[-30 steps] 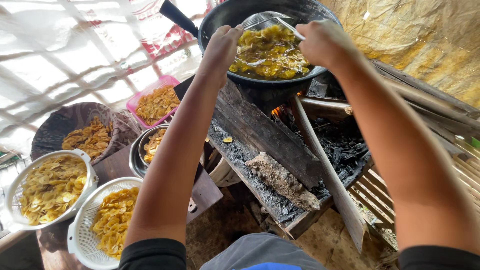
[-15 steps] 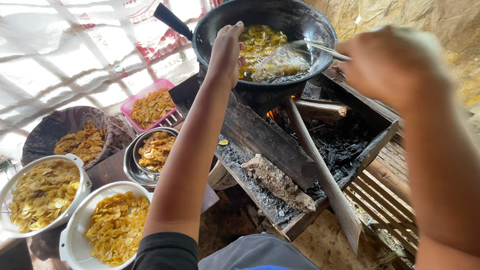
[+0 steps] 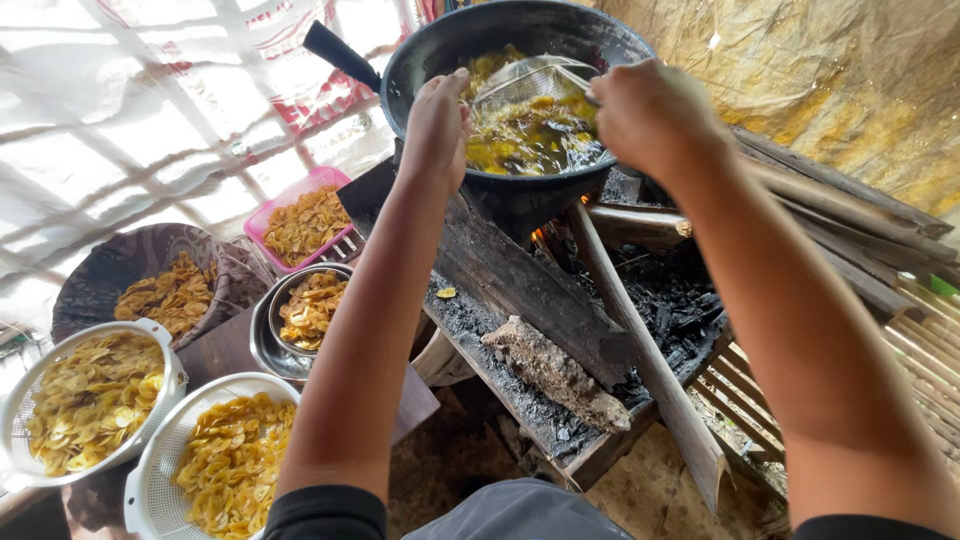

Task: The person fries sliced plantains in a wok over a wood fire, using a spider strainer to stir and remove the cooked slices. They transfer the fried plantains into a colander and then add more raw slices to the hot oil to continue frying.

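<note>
Now the right hand [image 3: 650, 115] has come back over the wok's [image 3: 440, 55] rim, closed on the skimmer [image 3: 525, 85] handle. Its mesh scoop points left, lying flat over the oil. Left hand [image 3: 437, 125] hovers with fingers together, holding nothing.
</note>
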